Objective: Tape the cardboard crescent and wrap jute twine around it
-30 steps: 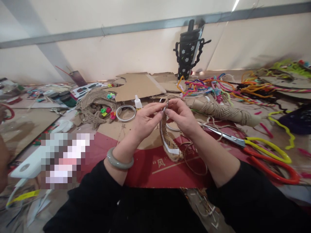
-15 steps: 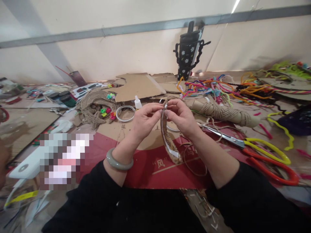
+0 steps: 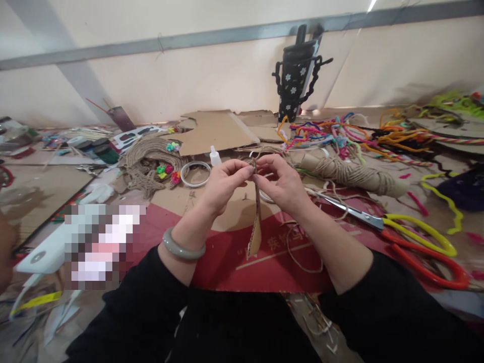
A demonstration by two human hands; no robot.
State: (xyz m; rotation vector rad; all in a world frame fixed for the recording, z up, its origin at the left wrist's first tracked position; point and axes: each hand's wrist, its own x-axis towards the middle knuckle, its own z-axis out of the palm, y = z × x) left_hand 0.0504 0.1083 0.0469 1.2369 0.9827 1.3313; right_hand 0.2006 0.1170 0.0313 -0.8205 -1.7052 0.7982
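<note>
Above the red cardboard sheet (image 3: 227, 262), left hand (image 3: 223, 184) and right hand (image 3: 282, 184) pinching the top of a hanging cardboard strip (image 3: 256, 227), scissors (image 3: 397, 229) lying just right, twine roll (image 3: 351, 176) behind

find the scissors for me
In the head view, the scissors lie on the table at the right, just beyond the right hand, below the twine-wrapped roll.

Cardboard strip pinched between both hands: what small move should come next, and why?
Probably turn the cardboard strip flat-side up. It hangs edge-on to the camera from the fingertips of the left hand and right hand, with thin twine at the pinch, so the face being worked is hidden.
</note>
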